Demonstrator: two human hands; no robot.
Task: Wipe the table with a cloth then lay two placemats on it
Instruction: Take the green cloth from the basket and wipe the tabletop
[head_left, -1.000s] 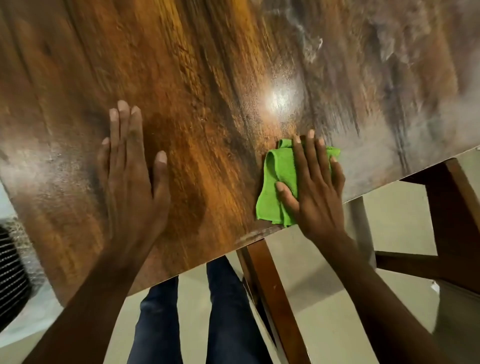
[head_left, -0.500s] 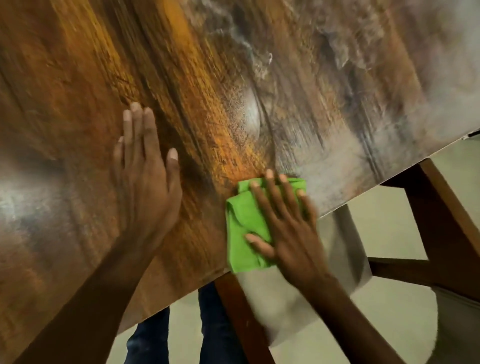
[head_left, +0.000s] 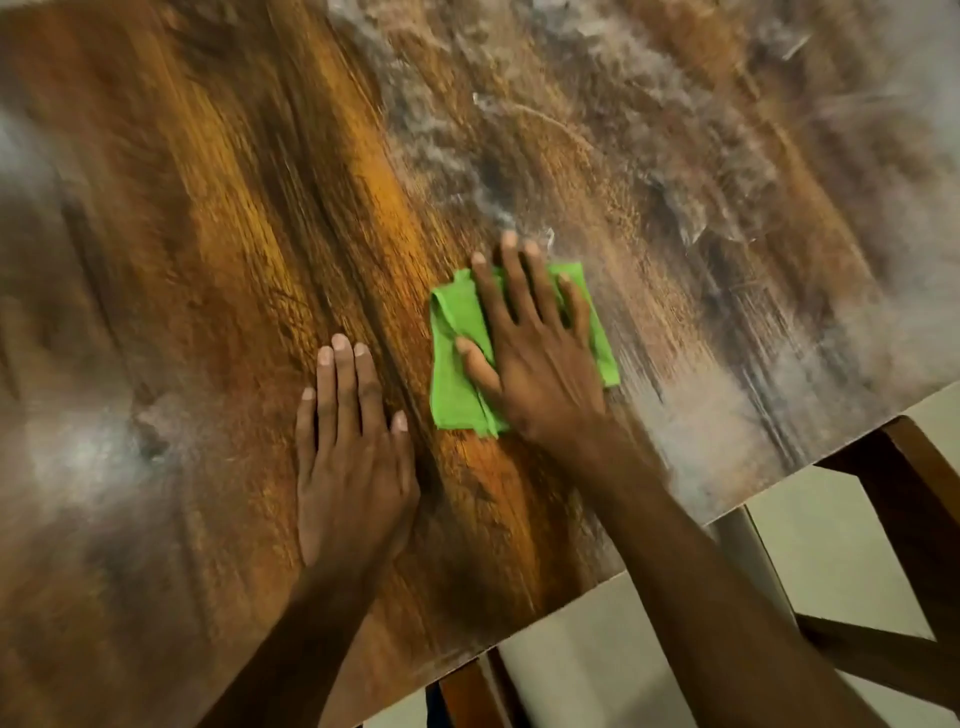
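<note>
A folded green cloth (head_left: 457, 358) is pressed flat on the wooden surface (head_left: 208, 234) by the right hand (head_left: 535, 358), fingers spread straight. Just beside it, the left hand (head_left: 353, 457) is laid flat, nothing held.

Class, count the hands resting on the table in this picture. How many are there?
2. The left hand lies flat on the bare table; the right hand presses the green cloth beside it.
</note>
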